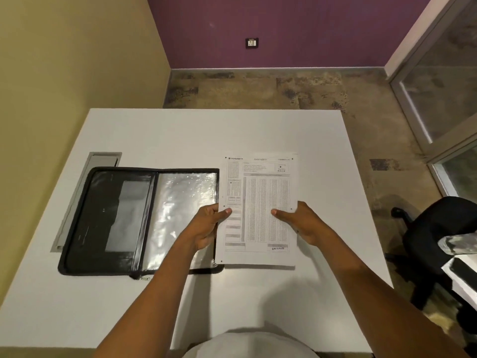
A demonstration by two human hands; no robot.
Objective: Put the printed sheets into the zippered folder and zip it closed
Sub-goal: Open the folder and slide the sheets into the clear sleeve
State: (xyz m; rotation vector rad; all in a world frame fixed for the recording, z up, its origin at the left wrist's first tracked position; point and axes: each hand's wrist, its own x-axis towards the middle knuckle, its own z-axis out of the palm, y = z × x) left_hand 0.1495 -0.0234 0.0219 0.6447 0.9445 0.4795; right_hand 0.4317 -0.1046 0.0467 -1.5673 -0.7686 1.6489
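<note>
A black zippered folder point(108, 218) lies open flat on the white table, its left half dark with a pocket, its right half a shiny clear sleeve. The printed sheets point(258, 202) sit just right of the folder, their left edge over its right border. My left hand point(209, 226) grips the sheets' left edge, thumb on top. On the opposite edge, my right hand point(302, 220) holds them the same way. Whether the sheets rest on the table or are lifted slightly, I cannot tell. The zipper pull point(144, 278) shows at the folder's near edge.
The white table point(232, 133) stands against a yellow wall on the left. A grey cable slot point(85, 192) is set into the table beside the folder. A black office chair point(438, 244) stands on the right, and a glass door is beyond it.
</note>
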